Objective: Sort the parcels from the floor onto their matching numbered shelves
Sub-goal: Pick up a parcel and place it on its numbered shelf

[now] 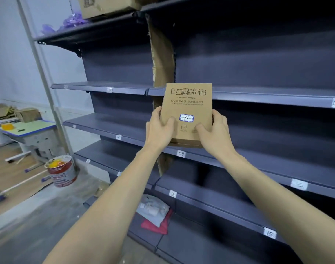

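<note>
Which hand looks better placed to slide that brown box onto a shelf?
Neither clearly: left hand and right hand both grip the brown cardboard box labelled 07, one per side.

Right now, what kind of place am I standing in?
Probably a storeroom or small parcel-sorting room: dark metal shelves carry handwritten number tags, both hands hold a cardboard parcel labelled 07, and a paint bucket sits on the floor.

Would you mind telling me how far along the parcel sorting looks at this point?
Done: a few soft parcels already lie on a low shelf, apparently the one tagged 16. In hand: the left hand and right hand grip a cardboard box labelled 07, held up before the shelves. Left: placing it; the nearest tag reads 09, so not there. Any parcels on the floor are out of view.
</note>
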{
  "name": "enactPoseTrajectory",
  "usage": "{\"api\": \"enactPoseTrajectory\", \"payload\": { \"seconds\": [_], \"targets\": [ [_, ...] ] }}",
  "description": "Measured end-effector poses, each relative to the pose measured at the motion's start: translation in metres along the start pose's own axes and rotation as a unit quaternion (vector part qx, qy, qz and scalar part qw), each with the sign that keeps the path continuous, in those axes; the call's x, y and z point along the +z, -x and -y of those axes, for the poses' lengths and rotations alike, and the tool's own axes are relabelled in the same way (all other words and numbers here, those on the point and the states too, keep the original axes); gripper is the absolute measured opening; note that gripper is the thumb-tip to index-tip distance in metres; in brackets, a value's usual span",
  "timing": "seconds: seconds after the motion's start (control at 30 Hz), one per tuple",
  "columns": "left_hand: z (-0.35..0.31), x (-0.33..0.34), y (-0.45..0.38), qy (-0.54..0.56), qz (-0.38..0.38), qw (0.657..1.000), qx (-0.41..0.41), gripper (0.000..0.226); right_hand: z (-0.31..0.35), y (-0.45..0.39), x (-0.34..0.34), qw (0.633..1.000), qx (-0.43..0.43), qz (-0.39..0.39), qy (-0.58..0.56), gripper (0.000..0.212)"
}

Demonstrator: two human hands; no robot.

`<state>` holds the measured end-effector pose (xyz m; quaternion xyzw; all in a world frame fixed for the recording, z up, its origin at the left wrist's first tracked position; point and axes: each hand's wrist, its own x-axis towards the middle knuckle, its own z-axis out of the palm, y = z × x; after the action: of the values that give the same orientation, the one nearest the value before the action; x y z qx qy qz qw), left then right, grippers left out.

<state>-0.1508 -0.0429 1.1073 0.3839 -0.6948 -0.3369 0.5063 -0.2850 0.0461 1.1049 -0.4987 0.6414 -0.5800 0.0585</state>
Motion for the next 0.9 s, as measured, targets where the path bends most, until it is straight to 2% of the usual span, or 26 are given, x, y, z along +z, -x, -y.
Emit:
{"api": "enactPoseTrajectory", "payload": {
  "seconds": [0.2,0.33,0.5,0.67,0.9],
  "targets": [
    [0.052,-0.099,-0.063,0.005,-0.013,1.000,-0.017,0.050,0.047,-0.026,0.118,1.000,-0.002,0.016,0.005,0.050],
    [0.082,-0.149,-0.113,0.017,-0.032,0.999,-0.002,0.061,0.071,-0.056,0.190,1.000,-0.018,0.013,0.016,0.053],
    [0.133,-0.199,-0.176,0.031,-0.029,0.999,-0.005,0.055,0.080,-0.092,0.279,0.999,-0.028,0.010,0.020,0.054],
    [0.173,-0.256,-0.249,0.023,-0.036,0.999,-0.013,0.069,0.104,-0.146,0.374,0.999,-0.027,0.004,0.023,0.055],
    [0.243,-0.342,-0.346,0.037,-0.059,0.997,-0.020,0.075,0.141,-0.207,0.505,0.999,-0.030,0.027,0.035,0.054]
  ]
}}
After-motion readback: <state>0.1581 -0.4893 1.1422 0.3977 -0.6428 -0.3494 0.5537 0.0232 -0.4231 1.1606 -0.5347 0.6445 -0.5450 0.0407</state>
